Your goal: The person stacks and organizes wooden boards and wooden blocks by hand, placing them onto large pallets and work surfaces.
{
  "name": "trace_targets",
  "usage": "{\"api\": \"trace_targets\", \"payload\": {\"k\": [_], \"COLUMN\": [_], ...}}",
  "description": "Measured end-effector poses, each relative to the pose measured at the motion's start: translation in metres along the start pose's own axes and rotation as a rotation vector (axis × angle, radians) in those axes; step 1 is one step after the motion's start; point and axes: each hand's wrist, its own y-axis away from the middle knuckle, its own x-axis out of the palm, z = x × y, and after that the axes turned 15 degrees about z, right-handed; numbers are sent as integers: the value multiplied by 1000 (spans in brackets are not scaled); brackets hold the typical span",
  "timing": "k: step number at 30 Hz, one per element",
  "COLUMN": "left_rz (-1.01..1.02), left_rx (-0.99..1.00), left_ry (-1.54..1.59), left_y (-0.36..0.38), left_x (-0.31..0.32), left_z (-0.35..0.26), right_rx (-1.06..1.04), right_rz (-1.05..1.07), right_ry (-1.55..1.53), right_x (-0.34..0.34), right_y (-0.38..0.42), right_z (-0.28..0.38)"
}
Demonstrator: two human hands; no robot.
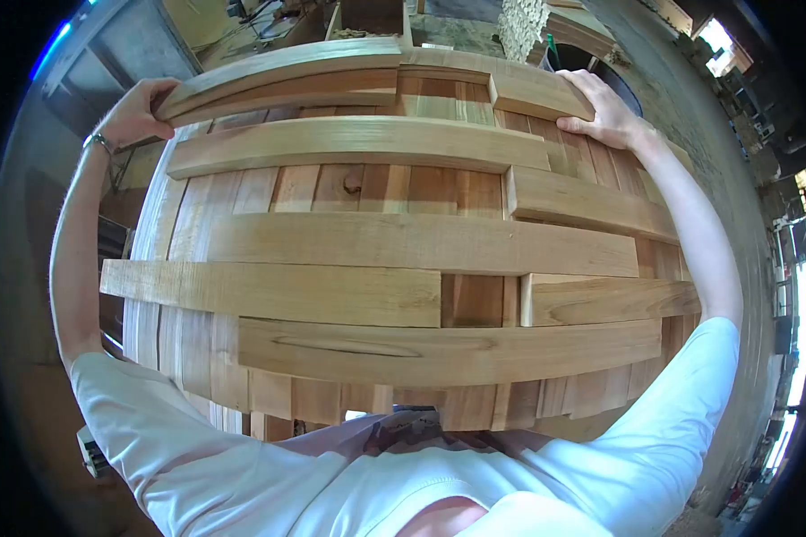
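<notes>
1. Hands: 2, set wide apart.
2. Left hand (141, 112): clamped on the left end of the far long board (287, 70).
3. Right hand (604, 109): clamped on the far short board (537, 96).
4. Location: these 2 boards lie along the far side of the plank layer (354, 185).

Grey floor (721, 192) runs down the right side, patchy; dim clutter (784, 233) along its far edge. Daylight glares through a bright opening (724, 43), upper right. Upper left: grey panel (125, 45), blue light strip (52, 49) beside it.
</notes>
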Motion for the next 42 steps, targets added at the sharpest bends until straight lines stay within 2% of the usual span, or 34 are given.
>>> {"api": "trace_targets", "payload": {"k": [2,5,9,10,11,13,14,15,17,18,19,20,21,22,24,25,27,29,31,33,34,35,37,42], "left_rz": [-11,-35,-165,-116,-112,-201,-194,-187,-179,-172,-171,-70,37,47,-106,-99,-262,-206,-153,-406,-251,-255,-128,-127], "left_rx": [-64,9,-6,105,109,131,126,191,334,413,414,301,188,192,354,359,432,375,317,395,237,231,165,133], "left_ry": [-1,-4,-120,-98,-105,-288,-287,-233,-208,-233,-234,-226,-218,-225,-219,-224,-381,-458,-538,-658,-689,-687,-522,-462], "left_y": [0,-13,-13,-14,-14,-16,-23,-33,-53,-59,-62,-65,-67,-73,-90,-97,-108,-110,-118,-135,-139,-142,-145,-138], "left_x": [6,12,6,-1,-3,3,9,17,37,49,57,64,68,73,90,98,109,107,107,113,109,109,109,104], "left_z": [1,7,-3,-11,-18,-44,-61,-79,-115,-134,-157,-179,-191,-192,-191,-190,-187,-186,-181,-163,-165,-166,-171,-164], "right_rx": [3,-7,0,-1,2,-78,-84,-172,-214,-217,-207,-193,-187,-149,-36,-30,20,28,96,76,74,73,63,1], "right_rz": [9,17,23,38,45,-47,-102,-162,-131,-131,-21,84,81,132,256,253,249,216,225,187,164,142,135,78], "right_ry": [-9,-14,-53,-41,-33,-169,-373,-506,-640,-639,-513,-387,-394,-322,-249,-256,-136,-119,86,83,64,45,54,-1], "right_x": [-1,-2,-1,-1,-1,-3,-3,-18,-40,-46,-48,-49,-42,-33,-29,-24,-13,-8,-3,0,-1,-2,-6,3], "right_y": [-2,-3,-3,-3,-3,-3,-8,-7,-1,0,1,2,3,4,5,6,0,-2,-2,-3,-2,-2,-4,-2], "right_z": [-1,-1,-1,-4,-6,-15,-29,-25,-1,10,20,26,28,30,46,43,33,31,32,31,33,35,36,16]}}
